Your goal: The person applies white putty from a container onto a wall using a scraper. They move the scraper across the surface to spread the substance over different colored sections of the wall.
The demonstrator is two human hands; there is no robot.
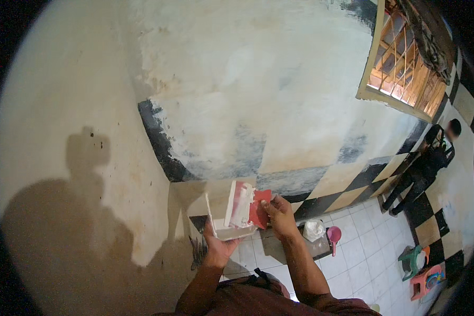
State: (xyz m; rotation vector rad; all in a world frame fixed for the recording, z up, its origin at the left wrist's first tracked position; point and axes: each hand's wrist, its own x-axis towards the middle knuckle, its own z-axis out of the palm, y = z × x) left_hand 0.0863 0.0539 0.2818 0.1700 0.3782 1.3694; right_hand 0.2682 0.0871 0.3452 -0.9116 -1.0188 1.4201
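Note:
My left hand (218, 248) grips a shallow white plastic tub (231, 233) from below, tilted before the wall. In my right hand (282, 217), the fingers pinch a red putty scraper (259, 209). White putty smears most of its flat blade, which is held over the tub. Behind both hands rises a checkered wall (210, 89) of black and cream squares, much of it coated with whitish filler. Dark patches still show through the coat near the corner and lower down. How much putty lies inside the tub is partly hidden by the scraper.
On the tiled floor (355, 242), a white plastic bag (314, 230) and a pink dipper (334, 234) are to my right. Green (408, 263) and pink (420, 284) stools stand farther right. A person in dark clothes (426, 166) is by the wall, near a barred window (403, 63).

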